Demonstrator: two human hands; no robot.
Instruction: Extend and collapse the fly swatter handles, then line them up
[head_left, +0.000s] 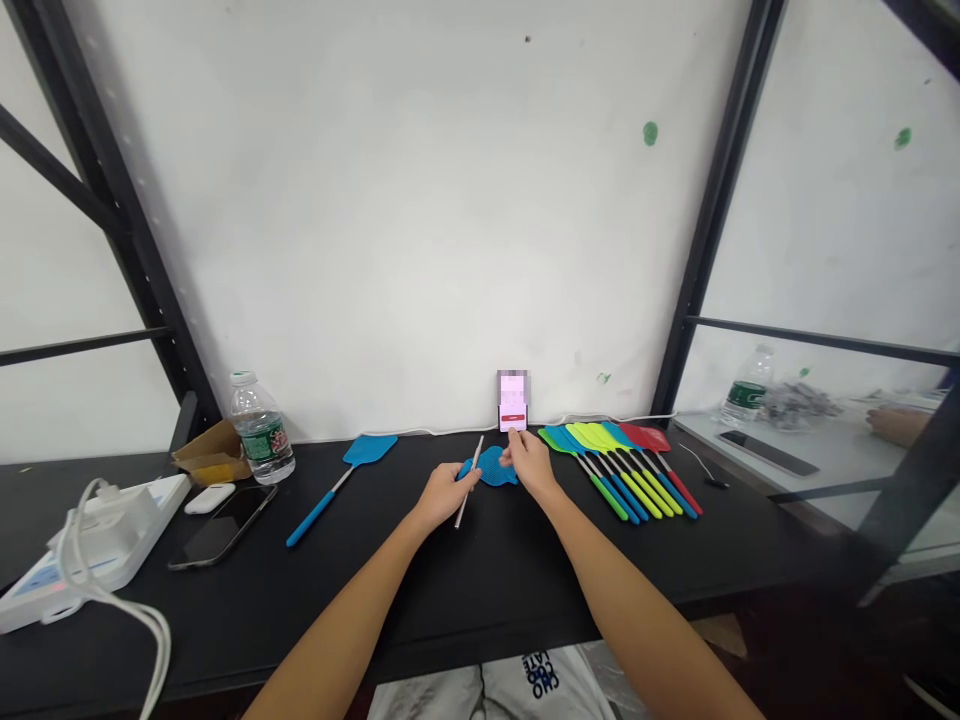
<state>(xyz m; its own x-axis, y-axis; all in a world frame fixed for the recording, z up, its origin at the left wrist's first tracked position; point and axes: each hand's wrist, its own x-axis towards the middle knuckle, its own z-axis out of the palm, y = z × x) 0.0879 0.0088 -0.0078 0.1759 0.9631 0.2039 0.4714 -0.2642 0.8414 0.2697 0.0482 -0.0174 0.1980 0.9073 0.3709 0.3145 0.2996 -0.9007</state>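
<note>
My left hand (pixel 448 492) is closed around a thin metal rod (pixel 470 482), which slants up to the right. A blue piece also shows at these fingers; whether it joins the rod I cannot tell. Between my hands is a blue perforated fly swatter head (pixel 495 467). My right hand (pixel 529 462) is beside its right edge, index finger reaching to the lower edge of a lit phone (pixel 513 402) that leans on the wall. Its other fingers are curled, with nothing visible in them. I cannot tell whether the fingertip touches the phone.
A blue fly swatter (pixel 341 485) lies at left. Several green, blue, yellow and red swatters (pixel 622 470) lie side by side at right. Farther left are a water bottle (pixel 261 430), cardboard box (pixel 214 452), dark phone (pixel 225 527), white case (pixel 210 498) and power strip (pixel 97 545).
</note>
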